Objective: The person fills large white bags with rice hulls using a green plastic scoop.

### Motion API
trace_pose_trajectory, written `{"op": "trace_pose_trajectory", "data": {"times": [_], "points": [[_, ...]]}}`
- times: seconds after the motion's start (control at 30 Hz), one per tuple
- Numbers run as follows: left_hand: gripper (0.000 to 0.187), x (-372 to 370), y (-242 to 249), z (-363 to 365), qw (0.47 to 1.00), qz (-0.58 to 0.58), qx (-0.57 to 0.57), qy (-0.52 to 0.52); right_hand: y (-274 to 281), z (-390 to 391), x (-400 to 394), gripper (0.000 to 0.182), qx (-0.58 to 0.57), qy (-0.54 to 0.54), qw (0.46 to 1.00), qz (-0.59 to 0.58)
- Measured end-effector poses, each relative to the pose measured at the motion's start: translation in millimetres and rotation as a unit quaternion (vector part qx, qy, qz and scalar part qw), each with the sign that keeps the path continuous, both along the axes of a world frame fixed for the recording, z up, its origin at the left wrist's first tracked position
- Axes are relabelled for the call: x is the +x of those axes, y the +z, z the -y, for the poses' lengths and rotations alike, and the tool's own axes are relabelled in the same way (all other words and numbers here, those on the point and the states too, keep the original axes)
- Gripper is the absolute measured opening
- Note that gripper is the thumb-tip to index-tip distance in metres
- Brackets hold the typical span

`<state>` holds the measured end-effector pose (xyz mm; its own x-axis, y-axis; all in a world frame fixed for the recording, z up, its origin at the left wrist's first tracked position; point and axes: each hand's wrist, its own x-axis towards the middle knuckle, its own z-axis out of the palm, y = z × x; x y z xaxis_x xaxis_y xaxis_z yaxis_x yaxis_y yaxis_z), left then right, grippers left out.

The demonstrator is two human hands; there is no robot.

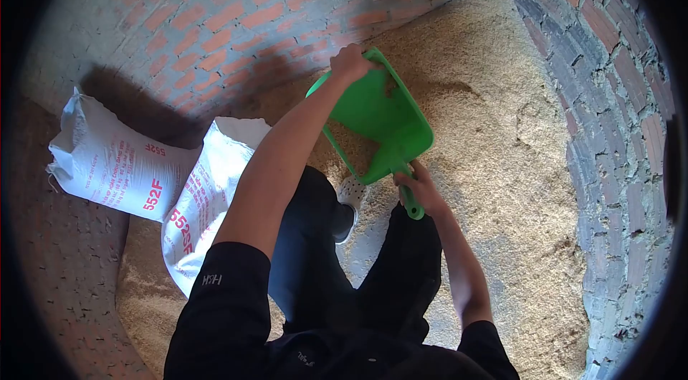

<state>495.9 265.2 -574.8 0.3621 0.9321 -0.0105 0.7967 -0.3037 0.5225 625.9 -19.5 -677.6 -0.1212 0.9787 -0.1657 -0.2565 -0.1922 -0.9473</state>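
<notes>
A large green plastic dustpan (383, 111) is held over the loose tan husk-like material (487, 143), tilted, with some of that material lying inside it. My left hand (349, 64) is closed on its far upper edge. The short handle (411, 201) sits in my right hand (421, 188), whose fingers wrap round it. To the left, nearest my left forearm, stands a white sack (208, 197) with red print and its mouth open at the top. Part of that sack is hidden behind my arm.
Another white sack (118, 158) marked 552F leans to the left of the first. A curved brick wall (236, 14) encloses the space, continuing as a grey brick wall (616, 129) on the right. My perforated shoe (350, 201) rests on the material, between my dark-trousered legs.
</notes>
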Motion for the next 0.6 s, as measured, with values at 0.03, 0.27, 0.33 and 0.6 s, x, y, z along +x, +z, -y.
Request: {"op": "trace_pose_trajectory", "data": {"times": [0.03,0.27,0.33,0.6], "points": [[0.066,0.7,2.8,9.7,0.997,-0.043,0.058,-0.005,3.7,-1.3,-0.2,0.046,-0.030,-0.010,0.998,-0.056],[0.098,0.6,-9.5,40.9,0.966,-0.036,0.252,-0.054,13.9,-1.2,-8.9,0.058,-0.047,-0.038,0.995,-0.085],[0.108,2.7,-13.6,39.8,0.961,-0.041,0.272,-0.023,13.6,-1.2,-17.4,0.059,-0.033,-0.023,0.997,-0.066],[0.114,-3.9,-7.3,45.0,0.950,-0.067,0.297,-0.065,14.1,-5.6,8.4,0.059,-0.023,-0.245,0.968,0.044]]}}
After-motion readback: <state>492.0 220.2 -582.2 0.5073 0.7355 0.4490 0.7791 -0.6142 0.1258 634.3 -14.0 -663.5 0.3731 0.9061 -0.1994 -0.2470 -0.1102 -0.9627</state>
